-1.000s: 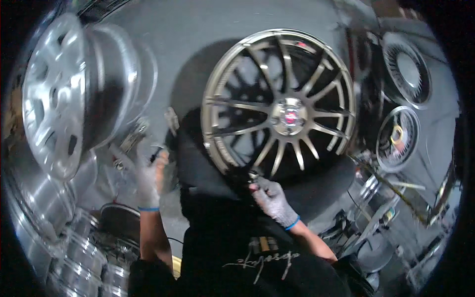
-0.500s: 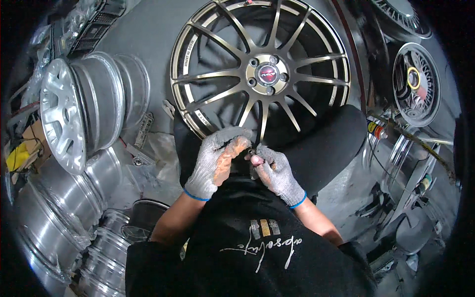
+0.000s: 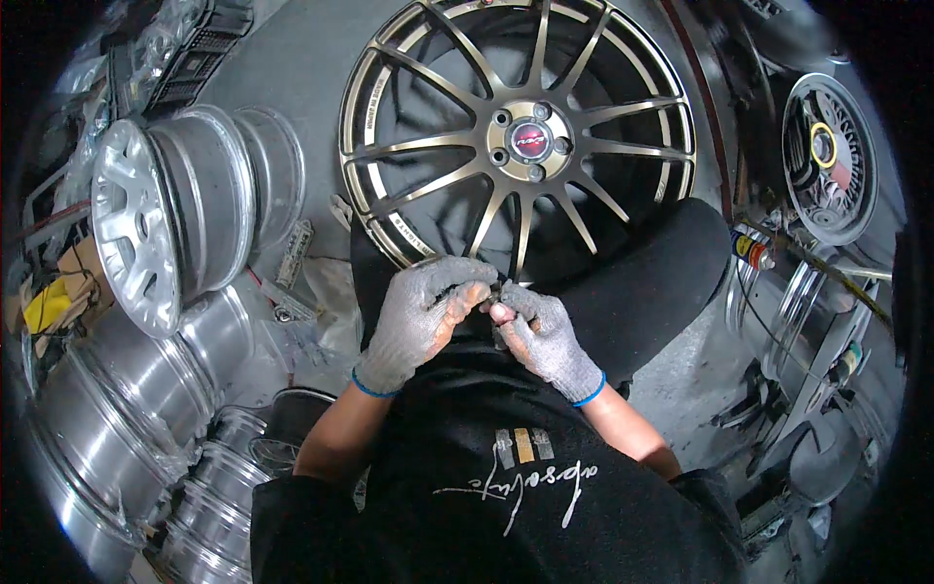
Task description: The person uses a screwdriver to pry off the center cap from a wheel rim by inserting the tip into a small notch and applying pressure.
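A bronze multi-spoke wheel rim [image 3: 533, 180], with a red centre cap, lies face up in front of my knees. My left hand [image 3: 420, 311] wears a grey knit glove with a worn, orange-stained palm side. Its fingers are curled, with their tips brought up against those of my right hand. My right hand [image 3: 550, 336], in a matching glove, pinches a small dark piece [image 3: 495, 291] between thumb and fingers. One bare thumb tip pokes through that glove. Fingers cover most of the piece, so its kind stays unclear. Both hands hover over my lap, just below the rim's near edge.
Silver wheel rims [image 3: 134, 229] crowd the left side, some stacked low down. A black plastic crate [image 3: 190, 63] stands at upper left. To the right are a mesh-style wheel [image 3: 830, 161], a spray can [image 3: 751, 250] and a long thin bar [image 3: 827, 271].
My left hand's fingers have closed in and come down to the small piece at my right fingertips. My right hand keeps its pinch. The whole view has shifted slightly.
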{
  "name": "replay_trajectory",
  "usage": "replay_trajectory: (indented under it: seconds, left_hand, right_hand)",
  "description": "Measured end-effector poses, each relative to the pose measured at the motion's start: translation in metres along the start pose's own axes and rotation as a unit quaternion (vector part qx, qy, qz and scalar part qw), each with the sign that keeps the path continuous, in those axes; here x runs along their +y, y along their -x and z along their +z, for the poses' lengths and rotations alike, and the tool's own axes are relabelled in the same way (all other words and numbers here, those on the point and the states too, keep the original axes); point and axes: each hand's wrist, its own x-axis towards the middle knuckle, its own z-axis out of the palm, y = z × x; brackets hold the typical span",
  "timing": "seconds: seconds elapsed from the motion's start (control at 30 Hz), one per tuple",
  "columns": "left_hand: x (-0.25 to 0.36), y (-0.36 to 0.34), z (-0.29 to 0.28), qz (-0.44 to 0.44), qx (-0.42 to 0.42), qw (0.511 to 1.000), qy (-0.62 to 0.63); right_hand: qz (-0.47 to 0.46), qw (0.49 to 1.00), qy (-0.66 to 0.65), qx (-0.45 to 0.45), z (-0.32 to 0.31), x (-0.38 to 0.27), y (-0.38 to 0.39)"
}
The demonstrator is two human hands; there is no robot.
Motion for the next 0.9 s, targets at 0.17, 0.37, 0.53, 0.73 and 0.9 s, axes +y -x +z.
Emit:
replay_trajectory:
  seconds: [0.17,0.37,0.53,0.73,0.9]
  left_hand:
    - [0.006,-0.001,-0.003,-0.055,-0.022,0.998,0.001]
    - [-0.005,-0.003,-0.002,0.185,0.02,0.952,-0.245]
    - [-0.014,0.002,-0.011,-0.127,-0.014,0.987,0.101]
    - [-0.026,-0.002,-0.006,0.015,-0.106,0.993,0.05]
    - [-0.033,-0.008,0.011,-0.074,-0.066,0.981,0.167]
  right_hand:
    - [0.01,1.0,-0.003,-0.017,0.0,0.003,0.002]
    - [-0.041,0.998,0.039,0.0,0.003,0.01,-0.002]
    - [-0.029,0.999,0.011,-0.01,0.002,0.006,-0.004]
    - [0.026,0.999,-0.009,-0.033,-0.003,0.004,-0.004]
    - [-0.012,0.997,0.065,0.042,-0.003,0.003,0.0]
